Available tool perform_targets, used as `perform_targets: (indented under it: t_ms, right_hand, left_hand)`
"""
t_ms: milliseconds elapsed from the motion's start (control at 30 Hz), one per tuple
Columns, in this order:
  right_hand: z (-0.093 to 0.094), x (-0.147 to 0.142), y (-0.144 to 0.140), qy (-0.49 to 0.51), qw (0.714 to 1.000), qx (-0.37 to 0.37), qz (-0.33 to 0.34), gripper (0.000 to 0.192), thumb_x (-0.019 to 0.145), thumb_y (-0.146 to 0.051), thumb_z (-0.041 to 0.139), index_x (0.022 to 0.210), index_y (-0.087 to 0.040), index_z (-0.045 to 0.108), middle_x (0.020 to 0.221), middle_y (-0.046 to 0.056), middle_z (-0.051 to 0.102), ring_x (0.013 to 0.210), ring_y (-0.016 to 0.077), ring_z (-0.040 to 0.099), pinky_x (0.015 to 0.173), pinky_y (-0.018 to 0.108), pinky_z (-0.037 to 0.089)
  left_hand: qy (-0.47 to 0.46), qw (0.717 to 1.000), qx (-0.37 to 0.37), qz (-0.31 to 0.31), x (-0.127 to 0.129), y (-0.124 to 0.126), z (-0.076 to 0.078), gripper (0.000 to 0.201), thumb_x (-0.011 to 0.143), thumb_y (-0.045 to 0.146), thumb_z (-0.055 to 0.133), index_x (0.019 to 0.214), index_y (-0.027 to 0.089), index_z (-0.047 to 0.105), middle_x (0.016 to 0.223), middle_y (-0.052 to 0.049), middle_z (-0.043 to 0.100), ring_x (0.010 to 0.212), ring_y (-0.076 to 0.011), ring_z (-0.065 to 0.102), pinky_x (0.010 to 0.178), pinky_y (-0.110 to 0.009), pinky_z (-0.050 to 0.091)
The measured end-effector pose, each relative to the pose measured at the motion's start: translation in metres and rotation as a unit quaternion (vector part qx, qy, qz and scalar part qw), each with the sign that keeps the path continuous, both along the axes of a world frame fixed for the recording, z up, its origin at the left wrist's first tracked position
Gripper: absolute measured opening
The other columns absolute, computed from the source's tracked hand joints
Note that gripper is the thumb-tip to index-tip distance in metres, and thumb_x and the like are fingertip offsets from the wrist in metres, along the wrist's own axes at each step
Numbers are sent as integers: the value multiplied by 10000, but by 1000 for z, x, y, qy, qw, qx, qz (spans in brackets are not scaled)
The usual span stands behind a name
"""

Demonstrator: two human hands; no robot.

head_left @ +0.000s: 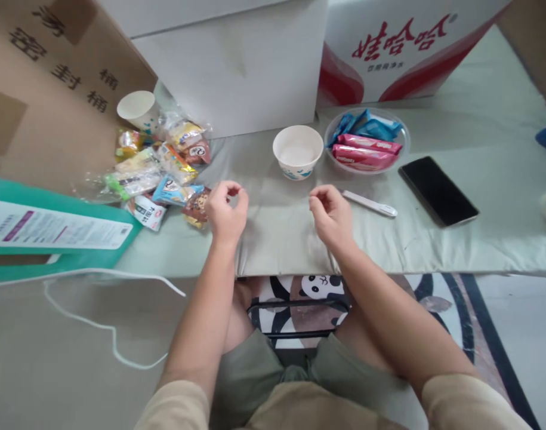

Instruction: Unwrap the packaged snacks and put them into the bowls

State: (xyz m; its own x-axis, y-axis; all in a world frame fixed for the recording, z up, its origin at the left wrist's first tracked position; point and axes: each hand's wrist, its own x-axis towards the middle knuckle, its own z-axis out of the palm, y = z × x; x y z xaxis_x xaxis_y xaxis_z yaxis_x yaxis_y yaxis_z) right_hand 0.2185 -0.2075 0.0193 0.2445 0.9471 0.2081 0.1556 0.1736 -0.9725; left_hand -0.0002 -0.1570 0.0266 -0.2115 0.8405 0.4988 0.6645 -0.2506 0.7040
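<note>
My left hand rests at the table's front with its fingers curled to the thumb, and nothing shows in it. Right beside it lies a pile of wrapped snacks, including a brown packet partly behind my fingers. My right hand is curled the same way, with nothing visible in it. Close to its fingers is a slim white tool, perhaps a small cutter; its near end is by my knuckles. Beyond and between both hands stands an upright paper bowl, whose visible inside is bare.
A clear round tub holds blue and pink packets. A black phone lies to the right. Another paper cup stands behind the snacks. Cartons line the back; a brown carton and a green box are left. A white cable hangs below.
</note>
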Motion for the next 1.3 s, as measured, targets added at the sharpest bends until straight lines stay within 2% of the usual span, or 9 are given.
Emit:
perform_targets:
  t_ms: [133, 233, 367, 500, 767, 867, 1000, 1167, 1300]
  right_hand:
    - [35, 40, 21, -175, 972, 111, -113, 100, 848, -175, 568, 887, -216, 650, 866, 37, 694, 750, 146, 631, 706, 306, 507]
    - [73, 79, 72, -334, 925, 98, -156, 278, 792, -12, 580, 976, -177, 707, 1021, 105, 736, 872, 162, 671, 738, 300, 519]
    - [101, 111, 143, -508, 859, -44, 31, 575, 684, 120, 659, 1184, -152, 744, 1301, 126, 718, 1071, 165, 686, 972, 354, 502]
    - [99, 111, 170, -545, 814, -137, 149, 649, 645, 143, 709, 1201, -188, 768, 1293, 60, 749, 1172, 194, 680, 1034, 388, 478]
    - [104, 118, 173, -686, 701, -40, 192, 434, 778, 15, 742, 1107, -260, 810, 1207, 28, 789, 1091, 192, 720, 922, 354, 468]
    - [104, 120, 177, -674, 709, -67, 196, 398, 792, 16, 737, 1042, -281, 823, 1234, 8, 786, 1161, 162, 686, 1001, 380, 404]
    - [88, 122, 192, -576, 778, -72, 240, 340, 780, 60, 721, 885, -248, 819, 1218, -13, 793, 1057, 80, 706, 954, 345, 399]
    - [91, 128, 199, -625, 744, -52, 232, 323, 887, -14, 625, 1069, -226, 786, 1417, 7, 683, 1318, 103, 633, 1048, 397, 422]
    - [106, 116, 179, -596, 777, -55, 194, 470, 864, 8, 669, 1232, -274, 750, 1504, 24, 606, 1486, 184, 492, 1217, 510, 292]
  left_hand:
    - [36, 999, 14, 5, -21, 0, 0, 55, 796, 181, 597, 748, 203, 610, 742, -5, 635, 733, -155, 590, 751, -290, 476]
    - [8, 1000, 11, 8, -32, 3, -2, 53, 818, 202, 581, 773, 208, 607, 749, -6, 635, 723, -154, 588, 728, -286, 474]
    - [-30, 1000, 8, -3, -35, 7, -2, 44, 814, 196, 577, 782, 213, 603, 747, -2, 641, 729, -153, 595, 736, -287, 477]
    - [-72, 997, -12, -23, -34, 8, 3, 61, 827, 208, 576, 774, 213, 605, 734, 5, 643, 696, -143, 586, 700, -277, 474]
    - [-122, 992, -39, -22, -30, 10, 9, 75, 817, 197, 579, 750, 207, 612, 687, 18, 619, 646, -122, 567, 664, -262, 471]
    - [-132, 990, -43, -29, -30, 9, 9, 78, 821, 192, 583, 750, 210, 609, 680, 17, 612, 638, -123, 560, 664, -268, 472]
    - [-146, 987, -53, -35, -29, 7, 10, 76, 813, 183, 591, 744, 213, 600, 657, 19, 593, 616, -126, 546, 655, -274, 478]
    - [-154, 986, -52, -35, -32, 7, 11, 77, 802, 181, 586, 732, 213, 592, 637, 28, 553, 593, -116, 524, 616, -260, 457]
    - [-156, 987, -24, -7, -42, 7, 13, 87, 808, 163, 583, 738, 214, 576, 630, 34, 525, 574, -114, 508, 580, -259, 419]
